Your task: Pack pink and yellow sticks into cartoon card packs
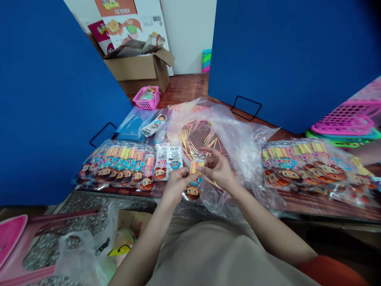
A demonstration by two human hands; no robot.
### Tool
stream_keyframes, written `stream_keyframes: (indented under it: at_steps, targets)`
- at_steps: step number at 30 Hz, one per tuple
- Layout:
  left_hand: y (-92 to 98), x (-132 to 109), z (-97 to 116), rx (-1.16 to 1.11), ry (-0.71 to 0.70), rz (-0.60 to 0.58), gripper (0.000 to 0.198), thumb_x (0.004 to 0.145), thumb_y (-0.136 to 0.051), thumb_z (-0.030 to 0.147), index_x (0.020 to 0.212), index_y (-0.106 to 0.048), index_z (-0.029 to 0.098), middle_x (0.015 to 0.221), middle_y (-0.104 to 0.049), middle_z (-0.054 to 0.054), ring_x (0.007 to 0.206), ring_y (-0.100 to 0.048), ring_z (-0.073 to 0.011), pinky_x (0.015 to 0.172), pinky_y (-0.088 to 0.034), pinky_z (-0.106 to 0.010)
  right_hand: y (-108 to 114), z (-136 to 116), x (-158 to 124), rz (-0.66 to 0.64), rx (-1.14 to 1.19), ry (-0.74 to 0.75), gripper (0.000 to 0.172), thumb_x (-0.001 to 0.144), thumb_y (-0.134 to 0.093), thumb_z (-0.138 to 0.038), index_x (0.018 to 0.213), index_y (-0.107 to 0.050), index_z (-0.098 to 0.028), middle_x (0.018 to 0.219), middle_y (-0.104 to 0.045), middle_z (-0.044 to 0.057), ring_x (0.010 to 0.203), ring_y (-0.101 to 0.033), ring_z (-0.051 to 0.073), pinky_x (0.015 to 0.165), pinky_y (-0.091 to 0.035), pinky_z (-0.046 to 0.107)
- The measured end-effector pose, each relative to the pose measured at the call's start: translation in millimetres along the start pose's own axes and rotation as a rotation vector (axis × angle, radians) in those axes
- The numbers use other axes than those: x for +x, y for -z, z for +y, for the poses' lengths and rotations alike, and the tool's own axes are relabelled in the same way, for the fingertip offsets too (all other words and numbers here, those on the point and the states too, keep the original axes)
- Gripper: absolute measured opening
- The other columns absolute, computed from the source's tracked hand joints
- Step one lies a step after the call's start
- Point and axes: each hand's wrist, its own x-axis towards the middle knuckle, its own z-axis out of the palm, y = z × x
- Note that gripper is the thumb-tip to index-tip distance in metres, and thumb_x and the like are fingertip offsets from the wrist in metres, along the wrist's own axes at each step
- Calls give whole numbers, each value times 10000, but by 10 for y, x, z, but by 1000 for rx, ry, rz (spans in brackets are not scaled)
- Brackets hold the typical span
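My left hand (177, 182) is closed, its thumb and fingers pinching a small cartoon-printed packet (193, 192) by its left side. Yellow and pink sticks (195, 167) show in the packet's upper part. My right hand (218, 170) is closed at the packet's upper right, fingertips on the sticks and the packet edge. Just left of my hands lie flat white-topped packets (175, 155). Behind them a large clear plastic bag (235, 135) is spread open, with loose yellow and pink sticks (187, 141) scattered in it.
Rows of filled packets lie left (127, 159) and right (309, 163). Blue panels (282, 51) flank the wooden table (187, 85). Behind stand a pink basket (147, 104) and a cardboard box (131, 69). Another person's hand (366, 153) shows at right, near stacked pink baskets (342, 119).
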Motion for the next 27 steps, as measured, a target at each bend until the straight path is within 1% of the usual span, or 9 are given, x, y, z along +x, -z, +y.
stream_keyframes:
  at_steps: [3,5,9,12,14,17,19,23,27]
  targets:
    - [-17,-1,7,-17,-27,42,370,444,-906,326,712,-740,131,654,-695,-27,575,-569,-115,588,-436,-234,-18,25,17,-15,51,-21,663,629,-830,-329,1203,-521,-210,546,-492,-105,450,-407,73,444,-294,202]
    - [-30,-7,21,-31,-27,46,366,433,-909,324,683,-724,132,625,-676,-13,562,-556,-105,588,-431,-230,-25,50,26,-15,68,-39,681,613,-841,-347,1197,-520,-208,547,-506,-103,450,-414,73,450,-306,203]
    - [-44,-11,25,-39,-27,37,346,441,-907,328,629,-690,136,579,-641,11,524,-512,-82,560,-401,-213,-23,86,28,-31,61,-68,674,585,-858,-382,1155,-546,-203,567,-531,-90,475,-442,79,476,-337,210]
    - [-37,0,0,-26,-36,44,345,448,-904,337,636,-697,135,584,-644,7,529,-516,-91,560,-401,-219,-11,94,21,-37,56,-69,675,584,-862,-403,1151,-556,-202,579,-528,-86,493,-449,84,492,-349,216]
    - [-24,8,-16,-11,-33,37,351,457,-903,347,663,-713,135,610,-663,-6,551,-543,-106,577,-420,-230,7,86,22,-9,33,-33,618,625,-842,-417,1136,-572,-199,609,-533,-74,520,-456,88,506,-358,219]
    - [4,15,-22,30,4,10,361,463,-903,356,687,-731,131,654,-694,-30,570,-571,-122,591,-441,-243,64,64,36,48,-10,48,401,768,-733,-444,1056,-607,-196,798,-616,-6,674,-547,110,613,-435,238]
    - [26,20,-16,54,28,4,362,468,-900,357,699,-738,130,685,-711,-38,585,-583,-124,598,-448,-242,116,60,44,38,-73,82,303,847,-647,-453,1002,-620,-194,907,-641,27,774,-587,130,689,-465,258]
    - [59,37,-14,75,53,-8,380,466,-896,360,728,-746,129,715,-726,-36,611,-598,-120,629,-460,-237,202,92,37,-23,-261,133,279,856,-648,-426,1004,-632,-190,920,-668,43,804,-620,157,741,-483,289]
    - [58,39,-28,116,32,-6,369,469,-892,356,710,-738,123,697,-720,-32,611,-602,-121,634,-461,-236,239,99,19,27,-315,137,269,839,-665,-434,926,-634,-182,873,-680,49,779,-629,168,719,-485,288]
